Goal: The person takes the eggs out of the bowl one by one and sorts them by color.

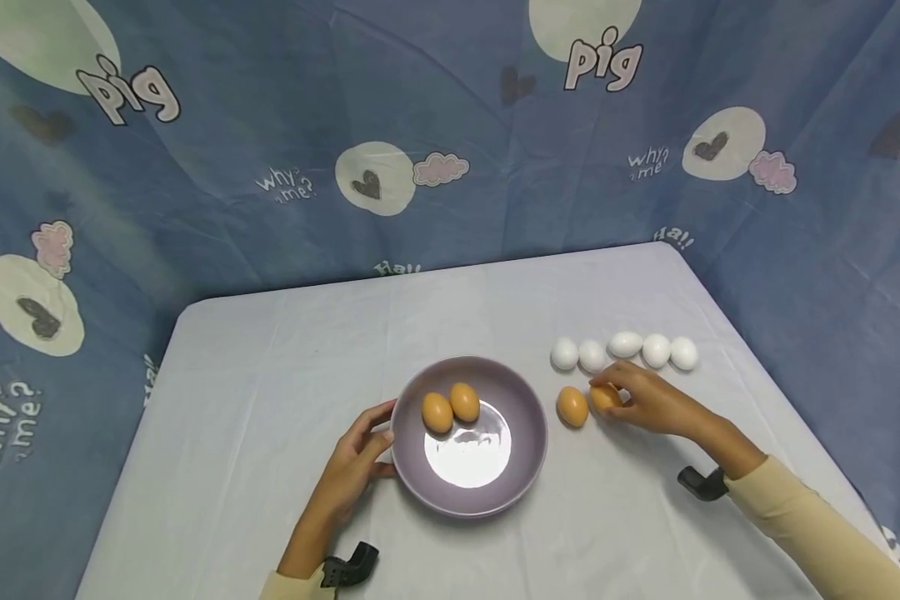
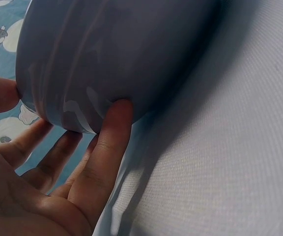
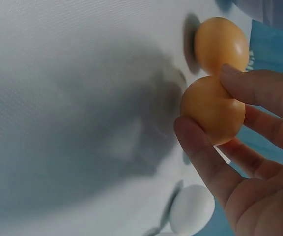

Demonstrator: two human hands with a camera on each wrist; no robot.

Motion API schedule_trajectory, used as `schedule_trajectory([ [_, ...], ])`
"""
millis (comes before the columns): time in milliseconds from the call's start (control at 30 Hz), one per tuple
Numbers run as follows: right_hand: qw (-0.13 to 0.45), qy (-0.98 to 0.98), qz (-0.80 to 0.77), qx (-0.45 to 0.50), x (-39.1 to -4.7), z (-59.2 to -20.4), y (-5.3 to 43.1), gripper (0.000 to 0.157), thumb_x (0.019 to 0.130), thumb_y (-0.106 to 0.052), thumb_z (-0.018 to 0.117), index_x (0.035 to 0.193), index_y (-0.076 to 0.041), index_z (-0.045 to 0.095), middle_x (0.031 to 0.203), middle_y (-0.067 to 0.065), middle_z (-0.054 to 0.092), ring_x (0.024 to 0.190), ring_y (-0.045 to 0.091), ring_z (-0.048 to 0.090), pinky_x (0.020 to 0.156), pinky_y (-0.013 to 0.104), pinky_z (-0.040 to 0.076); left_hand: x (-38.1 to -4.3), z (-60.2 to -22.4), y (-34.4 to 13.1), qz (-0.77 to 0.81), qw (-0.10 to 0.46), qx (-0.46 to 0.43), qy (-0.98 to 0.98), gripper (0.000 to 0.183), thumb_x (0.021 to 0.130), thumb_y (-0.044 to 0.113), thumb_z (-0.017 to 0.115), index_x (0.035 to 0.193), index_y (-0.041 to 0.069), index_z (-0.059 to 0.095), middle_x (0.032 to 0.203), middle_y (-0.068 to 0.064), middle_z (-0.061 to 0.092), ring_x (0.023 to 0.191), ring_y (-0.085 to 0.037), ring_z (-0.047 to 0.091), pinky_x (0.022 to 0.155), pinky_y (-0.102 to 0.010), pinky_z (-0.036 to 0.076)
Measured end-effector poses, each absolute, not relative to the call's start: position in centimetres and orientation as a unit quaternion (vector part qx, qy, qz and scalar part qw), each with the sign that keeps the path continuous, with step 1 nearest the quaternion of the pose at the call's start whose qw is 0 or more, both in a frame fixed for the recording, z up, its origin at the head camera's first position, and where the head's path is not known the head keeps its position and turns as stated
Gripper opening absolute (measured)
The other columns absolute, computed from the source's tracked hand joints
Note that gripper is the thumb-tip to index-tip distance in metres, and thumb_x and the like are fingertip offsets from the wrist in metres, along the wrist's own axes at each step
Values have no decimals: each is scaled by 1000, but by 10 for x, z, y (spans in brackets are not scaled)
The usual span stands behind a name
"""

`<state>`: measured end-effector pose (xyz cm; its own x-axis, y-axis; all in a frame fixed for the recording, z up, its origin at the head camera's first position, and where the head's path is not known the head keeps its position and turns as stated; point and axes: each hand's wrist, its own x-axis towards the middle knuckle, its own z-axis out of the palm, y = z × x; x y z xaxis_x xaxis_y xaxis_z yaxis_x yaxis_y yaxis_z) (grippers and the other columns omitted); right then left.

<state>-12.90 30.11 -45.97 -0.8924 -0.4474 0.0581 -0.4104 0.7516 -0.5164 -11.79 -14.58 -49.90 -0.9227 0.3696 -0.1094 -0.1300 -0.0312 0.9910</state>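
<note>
A purple-grey bowl (image 1: 525, 454) stands on the white-covered table with two brown eggs (image 1: 451, 407) in it. My left hand (image 1: 354, 462) holds the bowl from its left side; in the left wrist view its thumb and fingers spread round the outer wall. To the right of the bowl, my right hand (image 1: 648, 400) pinches a brown egg (image 3: 212, 110) between thumb and fingers, low over the cloth. Another brown egg (image 1: 572, 407) lies just left of it, close beside the held one.
Several white eggs (image 1: 656, 351) lie in a row behind my right hand. The white tablecloth (image 1: 285, 375) ends at a blue patterned curtain (image 1: 450, 108) behind and at both sides. Black wrist devices (image 1: 352, 564) sit at both sleeves.
</note>
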Motion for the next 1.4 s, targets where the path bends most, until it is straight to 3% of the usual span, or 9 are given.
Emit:
schedule_trajectory([
  [500,27,940,-245,-235,-129,-460,298,43,74,-11,77,113,-3,62,108,8,60,93,17,55,72,30,53,-119,-498,-147,709,178,84,677,46,95,22,53,138,16,40,143,-12,36,107,-19,57,71,-44,58],
  [767,55,943,-232,-233,-128,-451,297,50,75,-15,77,119,-3,57,117,10,58,102,24,57,82,38,51,-118,-496,-148,708,182,81,678,45,95,22,52,138,17,40,143,-11,36,109,-20,57,72,-44,58],
  [867,54,941,-239,-234,-129,-439,298,50,75,-13,76,120,-2,56,117,13,57,98,27,58,77,38,54,-118,-496,-148,709,183,84,676,45,95,22,52,138,17,40,143,-10,36,111,-20,56,72,-44,58],
  [1100,49,934,-263,-235,-138,-401,284,50,78,-11,74,124,-7,55,117,10,56,99,25,61,69,28,57,-118,-497,-148,708,184,84,676,44,96,21,51,138,18,40,143,-11,36,108,-20,57,72,-44,58],
  [1400,78,903,-289,-310,-158,-367,208,44,82,-14,71,123,-12,56,118,2,56,103,17,59,72,16,55,-118,-498,-148,708,182,88,676,45,95,22,52,138,18,40,143,-10,36,107,-19,58,72,-44,58],
])
